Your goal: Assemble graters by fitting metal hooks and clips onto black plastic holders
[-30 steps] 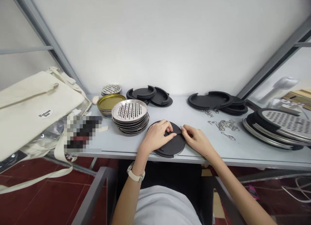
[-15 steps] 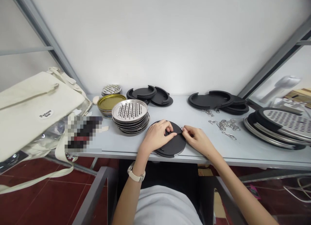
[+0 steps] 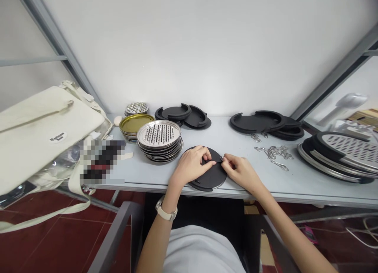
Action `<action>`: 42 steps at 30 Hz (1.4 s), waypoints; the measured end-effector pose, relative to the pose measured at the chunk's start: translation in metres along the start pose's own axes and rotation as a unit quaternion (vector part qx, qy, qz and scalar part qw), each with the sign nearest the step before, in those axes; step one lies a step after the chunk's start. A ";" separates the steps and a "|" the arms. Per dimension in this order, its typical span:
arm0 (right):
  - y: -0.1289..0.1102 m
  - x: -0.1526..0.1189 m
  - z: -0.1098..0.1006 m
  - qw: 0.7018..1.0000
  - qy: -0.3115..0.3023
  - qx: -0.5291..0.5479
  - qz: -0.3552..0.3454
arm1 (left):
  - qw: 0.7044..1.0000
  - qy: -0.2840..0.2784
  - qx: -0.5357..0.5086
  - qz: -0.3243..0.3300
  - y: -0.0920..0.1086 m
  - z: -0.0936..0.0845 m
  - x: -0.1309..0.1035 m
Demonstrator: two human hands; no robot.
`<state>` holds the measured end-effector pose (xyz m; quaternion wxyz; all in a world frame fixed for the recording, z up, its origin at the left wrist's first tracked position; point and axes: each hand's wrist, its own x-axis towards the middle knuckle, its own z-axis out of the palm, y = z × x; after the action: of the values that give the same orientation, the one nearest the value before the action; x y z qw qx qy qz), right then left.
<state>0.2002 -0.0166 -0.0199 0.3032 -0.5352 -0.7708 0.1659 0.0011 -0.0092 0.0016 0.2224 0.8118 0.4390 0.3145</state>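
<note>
A black round plastic disc (image 3: 208, 179) lies on the table's front edge before me. My left hand (image 3: 195, 163) rests over its left side, fingers curled and thumb pressed on the surface, holding it. At the disc's right edge, my right hand (image 3: 238, 170) pinches a small wire clip (image 3: 222, 158) between thumb and forefinger. Most of that clip is hidden by the fingertips. Loose metal wire clips (image 3: 276, 152) lie in a small heap to the right of my right hand.
Left of the disc stand stacked metal grater plates (image 3: 159, 134) and gold lids (image 3: 136, 123). Black round holders (image 3: 174, 111) sit behind, with more holders (image 3: 251, 122) at back right. Assembled graters (image 3: 350, 147) are piled at right. A cream bag (image 3: 53, 123) leans at left.
The view has shifted slightly. Both hands keep their places on the disc, with only a very small movement of the right fingers at the clip.
</note>
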 end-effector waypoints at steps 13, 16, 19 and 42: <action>0.005 0.004 0.002 1.000 -0.001 -0.001 0.012 | 1.000 -0.004 0.001 -0.005 0.000 0.000 0.000; 0.005 0.004 0.002 1.000 -0.004 0.001 0.019 | 1.000 -0.003 -0.001 -0.002 0.000 0.000 0.000; 0.004 0.004 0.001 1.000 -0.007 0.003 0.023 | 1.000 -0.002 -0.002 0.001 0.000 0.000 0.000; 0.003 0.004 0.000 1.000 -0.016 0.006 0.017 | 1.000 0.001 0.005 0.004 0.002 -0.001 -0.002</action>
<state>0.2012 -0.0116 -0.0201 0.2908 -0.5438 -0.7653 0.1846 0.0009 -0.0119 0.0028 0.2162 0.8143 0.4376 0.3141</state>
